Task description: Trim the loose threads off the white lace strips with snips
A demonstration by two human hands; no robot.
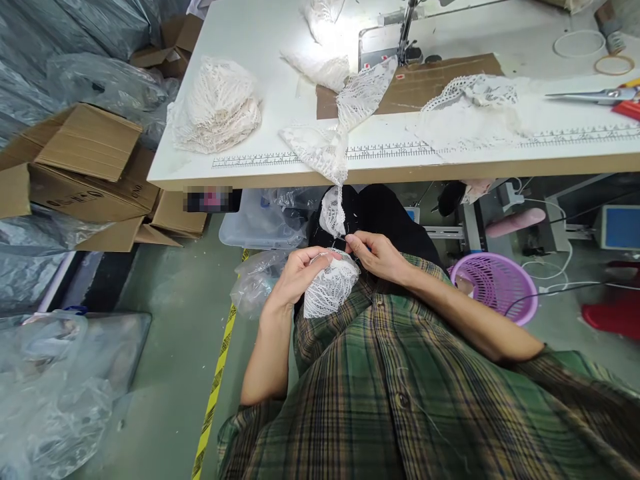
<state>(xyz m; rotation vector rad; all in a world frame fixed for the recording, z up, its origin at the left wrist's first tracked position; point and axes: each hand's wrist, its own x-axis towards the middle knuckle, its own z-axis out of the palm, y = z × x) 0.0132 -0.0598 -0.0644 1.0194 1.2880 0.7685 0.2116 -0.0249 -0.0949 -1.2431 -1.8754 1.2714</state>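
A chain of white lace pieces [367, 93] runs from the sewing machine [407, 40] over the table edge and down to my lap. My left hand [297, 273] is closed on the lowest lace piece [330, 290], thumb on top near its upper edge. My right hand [377, 255] is pinched at the narrow joint between that piece and the lace piece hanging above [332, 212]. Whatever lies between its fingertips is too small to make out. The two hands are close together, just below the table edge.
On the white table [280, 170] lie a lace pile [217, 107], more lace [470, 113], brown cardboard [450, 77] and scissors [595, 97]. Open boxes [90, 147] stand left. A purple basket [500, 283] is at right, a clear bin [265, 220] under the table.
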